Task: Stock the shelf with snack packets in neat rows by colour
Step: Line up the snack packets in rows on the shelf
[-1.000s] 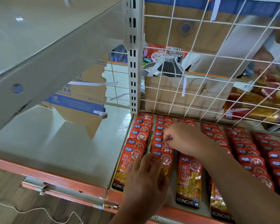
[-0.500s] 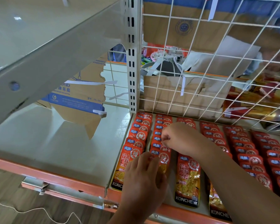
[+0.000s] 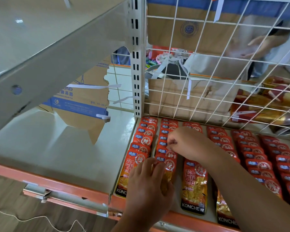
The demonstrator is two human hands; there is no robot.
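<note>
Left hand [image 3: 147, 186] flat on front packet [image 3: 169, 166] at shelf lip [image 3: 119, 203]; right hand [image 3: 187, 144] tight on mid-row packet [image 3: 162, 143]

Wire grid [image 3: 206, 55] on a slotted upright [image 3: 137, 64]. Behind the mesh: brown carton [image 3: 189, 29] up top, torn cardboard [image 3: 182, 101] below, red-yellow bags [image 3: 266, 104] at right, someone's hand [image 3: 264, 46], blurred. Left bay: ripped box [image 3: 84, 104] with a blue band and white strap [image 3: 97, 87]. Thin cord [image 3: 23, 219] lies on the wood floor [image 3: 7, 190].

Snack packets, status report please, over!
Left hand flat on front snack packet, second row. Right hand pinching mid-row snack packet. Nothing blocking.
</note>
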